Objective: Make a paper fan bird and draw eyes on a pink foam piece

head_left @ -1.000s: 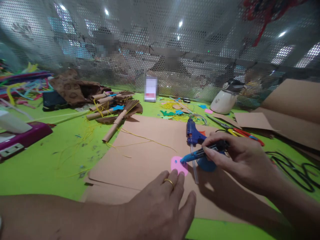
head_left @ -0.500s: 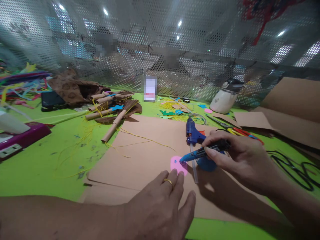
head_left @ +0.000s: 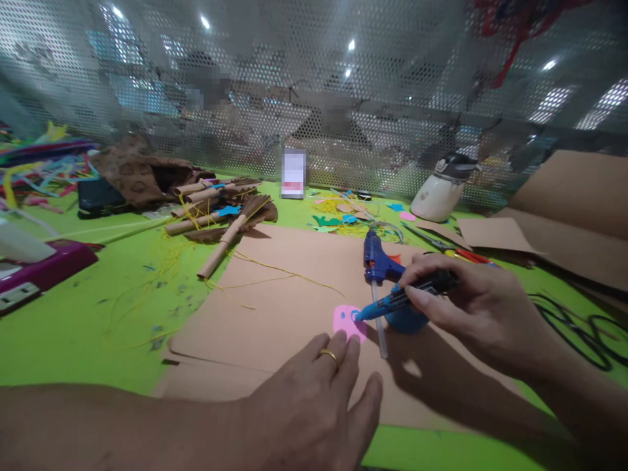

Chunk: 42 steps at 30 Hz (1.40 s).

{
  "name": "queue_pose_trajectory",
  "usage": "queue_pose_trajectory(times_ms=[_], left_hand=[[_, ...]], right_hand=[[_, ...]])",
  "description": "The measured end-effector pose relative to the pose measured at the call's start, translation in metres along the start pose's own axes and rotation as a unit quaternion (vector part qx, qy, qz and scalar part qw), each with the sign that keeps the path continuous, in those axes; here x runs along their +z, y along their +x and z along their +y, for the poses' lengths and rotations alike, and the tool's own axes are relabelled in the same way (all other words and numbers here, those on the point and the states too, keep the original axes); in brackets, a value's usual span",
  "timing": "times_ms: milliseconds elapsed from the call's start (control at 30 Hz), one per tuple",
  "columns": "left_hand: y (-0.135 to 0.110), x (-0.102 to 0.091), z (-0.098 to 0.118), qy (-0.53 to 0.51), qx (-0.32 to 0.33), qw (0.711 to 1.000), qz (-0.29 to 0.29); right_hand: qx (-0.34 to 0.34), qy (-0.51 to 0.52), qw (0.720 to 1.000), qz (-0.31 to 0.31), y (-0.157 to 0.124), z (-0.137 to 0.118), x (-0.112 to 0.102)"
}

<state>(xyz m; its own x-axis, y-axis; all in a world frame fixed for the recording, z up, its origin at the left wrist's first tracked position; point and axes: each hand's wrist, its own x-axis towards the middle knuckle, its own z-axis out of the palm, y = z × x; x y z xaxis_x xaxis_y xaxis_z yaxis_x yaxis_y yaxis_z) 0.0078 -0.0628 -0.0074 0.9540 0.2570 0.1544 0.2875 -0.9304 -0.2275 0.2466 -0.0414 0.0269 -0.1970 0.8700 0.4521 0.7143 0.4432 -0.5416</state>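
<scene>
A small pink cutout (head_left: 349, 329) with blue marks lies on a brown cardboard sheet (head_left: 275, 294). The fingertips of my left hand (head_left: 326, 386), which wears a gold ring, press on its lower edge with the fingers stretched out. My right hand (head_left: 471, 307) grips a blue marker (head_left: 392, 303), its tip at the right-hand mark on the cutout. Just behind the marker lies a blue glue gun (head_left: 375, 258) with a clear glue stick (head_left: 379, 333) poking out toward me. A round blue thing (head_left: 406, 320) sits partly hidden below the marker.
Small paper-and-twig brooms (head_left: 230, 235) with yellow string lie to the left. A purple power strip (head_left: 59, 268) stands at the left edge. At the back are a phone (head_left: 293, 173) and yellow scraps (head_left: 338, 209). A white jar (head_left: 436, 193), scissors (head_left: 471, 255) and black cable (head_left: 579, 327) are right.
The marker tip has shifted slightly right on the pink cutout, and a curved blue outline now shows at the right-hand mark. My left hand stays in place.
</scene>
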Motion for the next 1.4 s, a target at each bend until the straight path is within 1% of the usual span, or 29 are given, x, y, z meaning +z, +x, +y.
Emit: queue_pose_trajectory(times_ms=[167, 267, 333, 400, 533, 600, 700, 767, 833, 1000, 1200, 1400], left_hand=[[0.0027, 0.0041, -0.0010, 0.011, -0.004, 1.000, 0.004], [0.0020, 0.0023, -0.0009, 0.008, -0.001, 1.000, -0.001], [0.0006, 0.0008, -0.0001, 0.006, -0.001, 1.000, 0.006], [-0.0003, 0.0003, 0.0006, 0.004, -0.003, 1.000, 0.005], [0.0015, 0.0016, -0.0004, 0.010, -0.003, 1.000, 0.008], [0.0029, 0.0023, -0.0019, 0.009, -0.001, 1.000, 0.012], [0.0032, 0.0035, -0.0027, 0.007, -0.004, 1.000, 0.003], [0.0022, 0.0044, -0.0017, 0.007, -0.008, 1.000, 0.006], [0.0013, 0.0049, -0.0003, 0.010, -0.011, 1.000, 0.014], [0.0032, 0.0028, -0.0004, 0.013, 0.000, 1.000, 0.019], [0.0027, -0.0003, -0.0019, 0.007, 0.001, 1.000, -0.003], [0.0017, 0.0027, 0.0002, 0.002, -0.007, 1.000, 0.002]], right_hand=[[-0.009, 0.001, 1.000, -0.030, 0.0002, -0.0003, 0.0030], [-0.017, -0.005, 0.999, -0.044, 0.0019, -0.0022, 0.0011], [-0.022, -0.012, 0.999, -0.046, 0.0025, -0.0028, -0.0013], [-0.024, -0.013, 0.999, -0.039, 0.0023, -0.0025, -0.0034], [-0.016, -0.007, 1.000, 0.000, 0.0005, -0.0012, -0.0050], [-0.010, -0.006, 1.000, 0.010, 0.0001, -0.0017, -0.0042], [-0.008, 0.000, 1.000, -0.012, 0.0008, -0.0038, -0.0020], [-0.008, 0.004, 0.999, -0.036, 0.0018, -0.0047, -0.0011], [-0.011, 0.001, 0.999, -0.047, 0.0027, -0.0044, -0.0014], [-0.020, -0.021, 0.999, -0.030, 0.0022, 0.0003, -0.0056], [-0.014, -0.002, 1.000, -0.005, 0.0010, 0.0004, -0.0055], [-0.004, -0.004, 0.999, -0.047, 0.0021, -0.0056, -0.0047]])
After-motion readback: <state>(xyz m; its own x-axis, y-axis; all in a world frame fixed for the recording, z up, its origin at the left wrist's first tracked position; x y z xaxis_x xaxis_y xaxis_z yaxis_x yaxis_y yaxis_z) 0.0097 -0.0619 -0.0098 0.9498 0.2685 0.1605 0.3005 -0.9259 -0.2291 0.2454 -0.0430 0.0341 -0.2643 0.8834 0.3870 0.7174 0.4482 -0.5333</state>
